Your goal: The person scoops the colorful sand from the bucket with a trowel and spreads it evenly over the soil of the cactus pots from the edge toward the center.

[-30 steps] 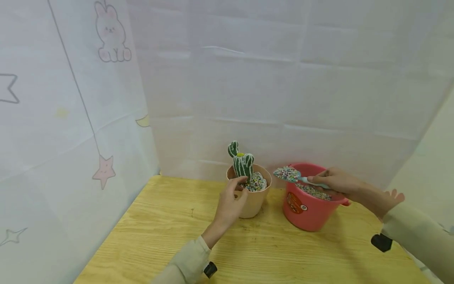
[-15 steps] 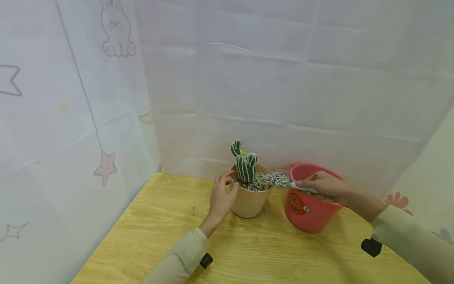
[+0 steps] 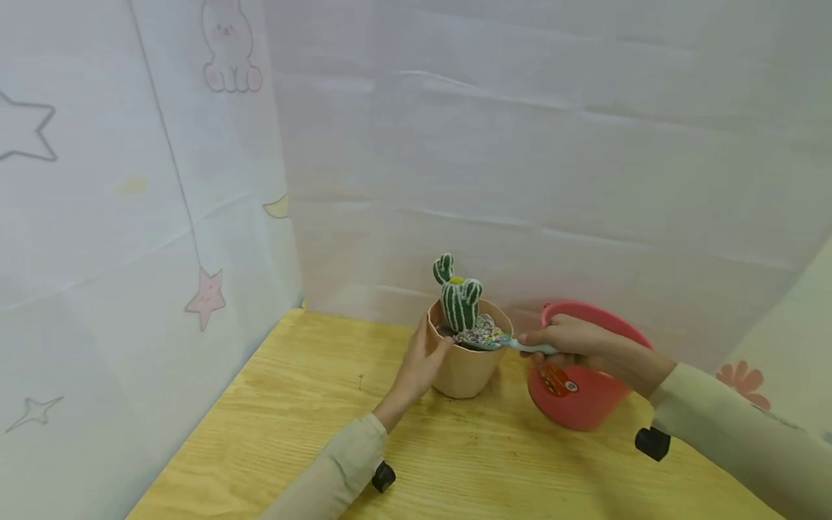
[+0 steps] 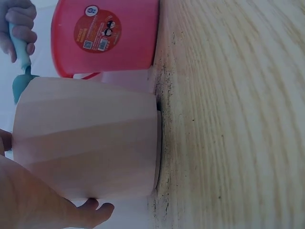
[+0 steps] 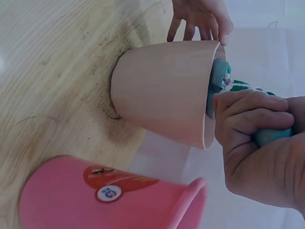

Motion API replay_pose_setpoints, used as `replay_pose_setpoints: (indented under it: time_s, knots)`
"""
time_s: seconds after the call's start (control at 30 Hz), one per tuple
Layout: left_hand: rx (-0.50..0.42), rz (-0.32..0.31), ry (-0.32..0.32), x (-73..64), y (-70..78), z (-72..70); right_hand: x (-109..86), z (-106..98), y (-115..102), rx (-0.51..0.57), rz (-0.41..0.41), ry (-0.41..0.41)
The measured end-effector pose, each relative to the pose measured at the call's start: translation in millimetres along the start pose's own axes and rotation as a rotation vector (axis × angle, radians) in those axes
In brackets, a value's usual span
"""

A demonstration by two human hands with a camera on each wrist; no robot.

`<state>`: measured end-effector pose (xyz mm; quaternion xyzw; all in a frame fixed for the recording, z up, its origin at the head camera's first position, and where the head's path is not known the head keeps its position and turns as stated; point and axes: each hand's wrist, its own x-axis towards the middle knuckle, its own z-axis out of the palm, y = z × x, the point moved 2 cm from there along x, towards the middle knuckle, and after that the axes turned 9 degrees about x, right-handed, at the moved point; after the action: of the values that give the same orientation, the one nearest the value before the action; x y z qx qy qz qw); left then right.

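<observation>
A beige plant pot (image 3: 464,374) stands upright on the table, holding a green-and-white knitted-looking cactus (image 3: 460,307) and multicoloured pebbles (image 3: 481,331). My left hand (image 3: 419,361) grips the pot by its left side, thumb at the rim and fingers along the outer wall, as the right wrist view also shows. In my right hand (image 3: 575,341) is a small trowel (image 3: 531,348), held by its light blue handle. Its teal blade (image 5: 219,72) is tipped into the pot over the right rim, beside the cactus.
Just right of the pot stands a pink bucket (image 3: 572,406) with an orange label, partly behind my right forearm. Dark crumbs of dirt lie on the wooden table (image 3: 292,433) around the pot's base. Pale printed sheets (image 3: 416,144) hang behind and to the left.
The loaded trowel has moved left from above the bucket to the pot and tipped in. My left hand has shifted from near the cactus to the pot's left side.
</observation>
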<state>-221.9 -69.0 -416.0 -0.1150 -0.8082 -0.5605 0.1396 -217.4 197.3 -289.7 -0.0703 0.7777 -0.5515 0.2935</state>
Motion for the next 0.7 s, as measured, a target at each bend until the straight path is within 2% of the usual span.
replay_pose_setpoints:
  time_s: [0.13, 0.3, 0.57, 0.7]
  knots:
    - [-0.012, -0.018, -0.015, -1.0, -1.5, 1.5, 6.0, 7.8, -6.4, 0.061, 0.063, -0.049]
    - [-0.005, -0.015, -0.018, 0.5, -3.2, 5.0, 9.4, 10.4, -9.6, 0.186, 0.123, -0.112]
    - [-0.006, -0.025, -0.036, -3.6, 0.0, 8.6, 7.1, 9.5, 0.7, 0.394, 0.161, -0.195]
    - [0.006, -0.032, -0.049, -3.9, -3.4, 9.5, 4.6, 10.8, 4.1, 0.458, 0.140, -0.247]
